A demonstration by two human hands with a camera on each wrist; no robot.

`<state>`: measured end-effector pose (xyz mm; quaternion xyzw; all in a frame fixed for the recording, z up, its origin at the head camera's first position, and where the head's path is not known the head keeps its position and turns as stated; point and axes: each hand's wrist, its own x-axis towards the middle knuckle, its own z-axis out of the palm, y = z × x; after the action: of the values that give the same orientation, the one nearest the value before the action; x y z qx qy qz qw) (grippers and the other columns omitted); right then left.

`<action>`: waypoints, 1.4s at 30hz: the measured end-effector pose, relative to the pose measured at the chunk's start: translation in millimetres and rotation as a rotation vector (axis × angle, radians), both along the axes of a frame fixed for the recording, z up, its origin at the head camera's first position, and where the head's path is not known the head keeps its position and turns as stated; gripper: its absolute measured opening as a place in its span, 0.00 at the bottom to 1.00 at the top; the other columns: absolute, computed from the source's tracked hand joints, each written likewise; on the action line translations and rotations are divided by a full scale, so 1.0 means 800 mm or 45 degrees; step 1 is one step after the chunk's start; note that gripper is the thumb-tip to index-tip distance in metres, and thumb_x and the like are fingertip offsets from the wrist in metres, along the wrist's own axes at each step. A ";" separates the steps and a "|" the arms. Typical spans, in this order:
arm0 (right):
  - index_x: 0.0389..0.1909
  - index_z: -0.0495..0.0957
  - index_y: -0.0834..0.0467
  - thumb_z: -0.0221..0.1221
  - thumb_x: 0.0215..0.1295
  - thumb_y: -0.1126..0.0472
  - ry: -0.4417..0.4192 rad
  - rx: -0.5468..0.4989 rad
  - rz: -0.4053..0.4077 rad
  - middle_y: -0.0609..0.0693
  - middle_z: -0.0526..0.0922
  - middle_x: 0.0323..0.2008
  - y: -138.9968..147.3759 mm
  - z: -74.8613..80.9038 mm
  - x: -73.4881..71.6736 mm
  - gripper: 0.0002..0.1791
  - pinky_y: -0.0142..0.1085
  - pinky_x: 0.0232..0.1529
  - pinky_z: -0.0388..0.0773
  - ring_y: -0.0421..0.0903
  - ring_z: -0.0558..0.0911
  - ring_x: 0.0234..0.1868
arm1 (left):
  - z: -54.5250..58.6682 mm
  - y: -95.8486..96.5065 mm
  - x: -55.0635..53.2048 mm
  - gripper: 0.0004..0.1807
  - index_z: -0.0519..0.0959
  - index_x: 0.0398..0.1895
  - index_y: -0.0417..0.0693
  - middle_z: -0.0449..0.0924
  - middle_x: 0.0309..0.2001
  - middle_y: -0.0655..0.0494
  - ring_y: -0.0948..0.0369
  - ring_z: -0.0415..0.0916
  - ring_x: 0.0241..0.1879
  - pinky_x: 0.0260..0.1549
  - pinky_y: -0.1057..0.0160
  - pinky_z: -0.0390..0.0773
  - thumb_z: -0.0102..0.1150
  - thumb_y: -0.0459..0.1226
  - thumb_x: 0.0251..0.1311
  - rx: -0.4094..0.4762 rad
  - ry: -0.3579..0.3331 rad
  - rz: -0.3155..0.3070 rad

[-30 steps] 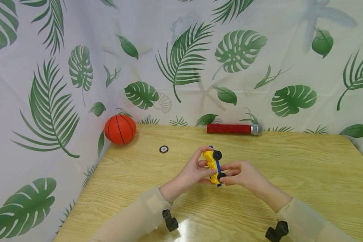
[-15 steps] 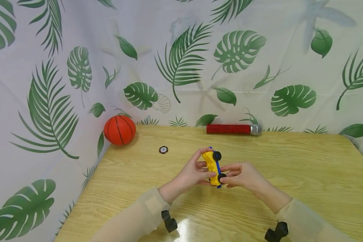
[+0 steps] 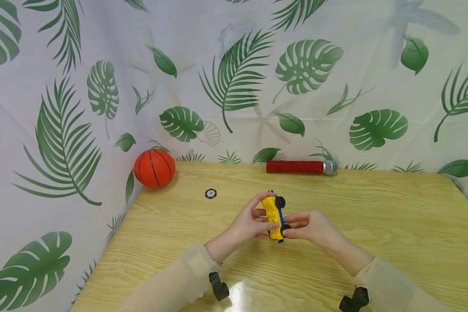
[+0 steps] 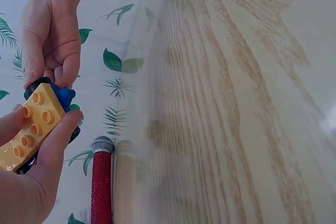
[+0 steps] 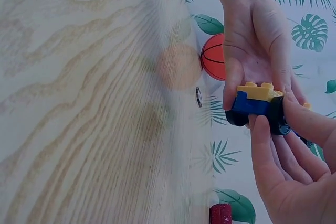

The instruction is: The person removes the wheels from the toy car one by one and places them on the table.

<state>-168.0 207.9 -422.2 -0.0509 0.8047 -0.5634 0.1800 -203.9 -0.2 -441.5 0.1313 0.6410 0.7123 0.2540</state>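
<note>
Leaf-print backdrop (image 3: 249,73) | wood table (image 3: 394,216) | left fingers (image 3: 264,226): grasping toy car (image 3: 272,215) | right fingers (image 3: 297,234): wheel (image 3: 284,229), seemingly

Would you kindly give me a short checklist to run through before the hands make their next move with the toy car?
1. Toy car gripped by the left hand: ok.
2. Near wheel pinched by the right hand: ok.
3. Car raised off the table: ok.
4. Red ball, round chip and microphone apart from both hands: ok.
5. Near wheel fully seated: cannot tell, fingers partly cover it.
</note>
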 end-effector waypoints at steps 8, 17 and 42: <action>0.57 0.76 0.74 0.67 0.61 0.64 -0.047 -0.086 -0.008 0.62 0.86 0.46 0.000 -0.002 0.000 0.26 0.39 0.45 0.86 0.45 0.87 0.43 | -0.001 0.002 0.002 0.39 0.68 0.67 0.71 0.81 0.51 0.43 0.51 0.83 0.48 0.38 0.44 0.85 0.62 0.23 0.60 -0.026 -0.008 0.011; 0.58 0.73 0.76 0.66 0.63 0.65 -0.086 -0.186 0.014 0.56 0.87 0.43 0.001 -0.004 0.001 0.27 0.39 0.45 0.85 0.42 0.86 0.41 | 0.000 0.003 0.002 0.38 0.69 0.67 0.70 0.82 0.49 0.44 0.52 0.84 0.46 0.38 0.41 0.84 0.63 0.24 0.59 -0.055 -0.001 0.026; 0.59 0.71 0.77 0.66 0.62 0.65 -0.168 -0.301 0.019 0.58 0.87 0.45 0.003 -0.008 -0.001 0.29 0.39 0.46 0.85 0.42 0.87 0.42 | 0.003 0.005 0.004 0.38 0.69 0.68 0.67 0.83 0.47 0.44 0.52 0.85 0.45 0.29 0.49 0.86 0.64 0.24 0.58 -0.089 0.004 0.036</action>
<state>-168.5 210.4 -428.9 -0.0403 0.7187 -0.6551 0.2294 -200.5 3.6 -439.3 0.1142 0.6676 0.6929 0.2473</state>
